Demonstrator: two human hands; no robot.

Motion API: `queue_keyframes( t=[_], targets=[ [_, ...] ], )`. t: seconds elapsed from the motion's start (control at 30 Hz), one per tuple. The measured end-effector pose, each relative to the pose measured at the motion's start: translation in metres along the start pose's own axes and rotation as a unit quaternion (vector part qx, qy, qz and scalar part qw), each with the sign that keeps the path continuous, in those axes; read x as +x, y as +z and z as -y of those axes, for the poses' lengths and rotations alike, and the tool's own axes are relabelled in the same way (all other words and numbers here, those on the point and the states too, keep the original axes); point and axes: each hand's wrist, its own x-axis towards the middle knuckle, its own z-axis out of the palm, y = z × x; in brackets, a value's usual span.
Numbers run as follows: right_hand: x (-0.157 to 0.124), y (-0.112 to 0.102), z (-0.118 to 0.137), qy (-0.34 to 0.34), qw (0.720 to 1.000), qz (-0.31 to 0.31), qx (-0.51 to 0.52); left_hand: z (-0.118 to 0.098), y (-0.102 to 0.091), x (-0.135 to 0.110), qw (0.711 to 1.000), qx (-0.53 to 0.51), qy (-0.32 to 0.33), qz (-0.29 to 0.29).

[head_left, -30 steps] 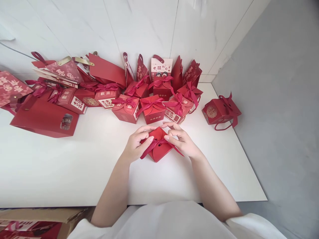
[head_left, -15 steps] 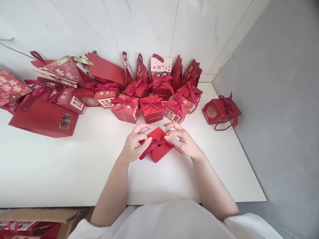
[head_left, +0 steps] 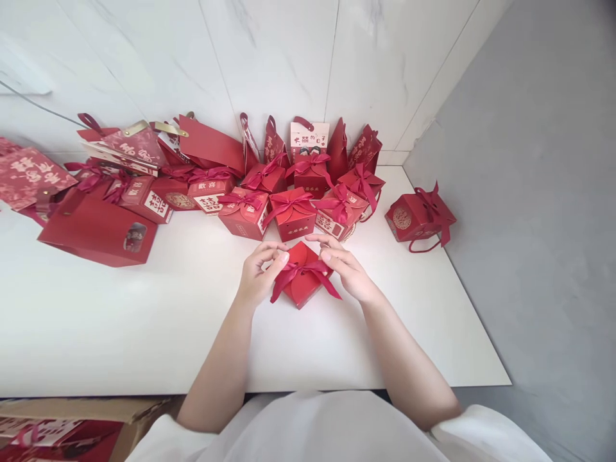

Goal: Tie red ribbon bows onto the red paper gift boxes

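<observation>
A small red gift box (head_left: 303, 289) stands on the white table (head_left: 144, 321) in front of me. A dark red ribbon (head_left: 302, 271) crosses its top, with loose ends hanging off both sides. My left hand (head_left: 257, 273) pinches the ribbon at the box's left edge, fingers closed. My right hand (head_left: 346, 269) pinches the ribbon at the right edge, fingers closed too. Both hands rest against the box.
Several finished red boxes with bows (head_left: 289, 212) sit just behind, with red gift bags (head_left: 212, 144) leaning on the marble wall. A large flat red bag (head_left: 99, 231) lies left. One box (head_left: 416, 215) sits apart at right. A cardboard carton (head_left: 72, 423) is below the table's front edge.
The ribbon ends have been drawn across the box top into a crossed shape, and my hands have come closer together. The view tilted slightly down.
</observation>
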Motion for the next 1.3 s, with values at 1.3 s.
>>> queue_keyframes(
  t=[1.3],
  targets=[
    [-0.004,-0.012,-0.001,0.179,0.983,0.024,-0.044,-0.005,-0.008,0.001,0.993,-0.088,-0.052,-0.055]
  ],
)
